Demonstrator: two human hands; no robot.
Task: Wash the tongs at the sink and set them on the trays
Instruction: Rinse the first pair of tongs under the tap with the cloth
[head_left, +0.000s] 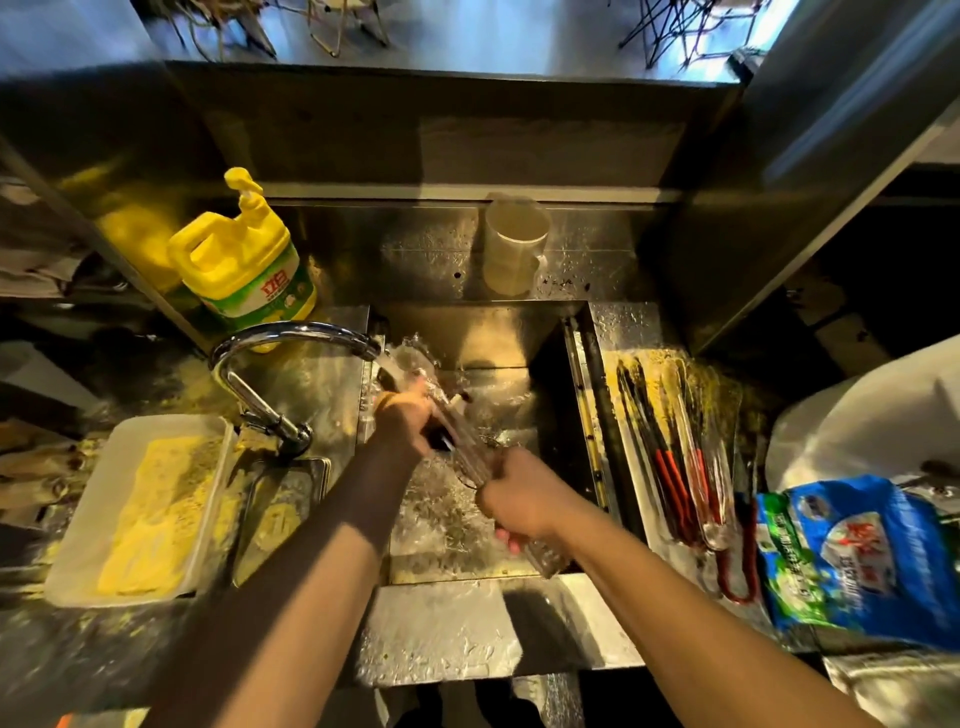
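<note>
Both hands hold one pair of metal tongs (460, 441) over the steel sink (524, 332), under water running from the curved tap (291, 332). My left hand (405, 421) grips the tongs near their far end, close to the spout. My right hand (519, 499) grips the near, handle end. The tongs are blurred by motion and spray. To the right of the sink, a tray (628, 447) holds several tongs with red and black handles (675, 467).
A yellow detergent jug (244, 260) stands behind the tap. A translucent jug (514, 244) sits on the back ledge. A white tray of yellow food (140, 509) lies at the left, a small metal tray (275, 519) beside it. A blue bag (852, 556) lies at the right.
</note>
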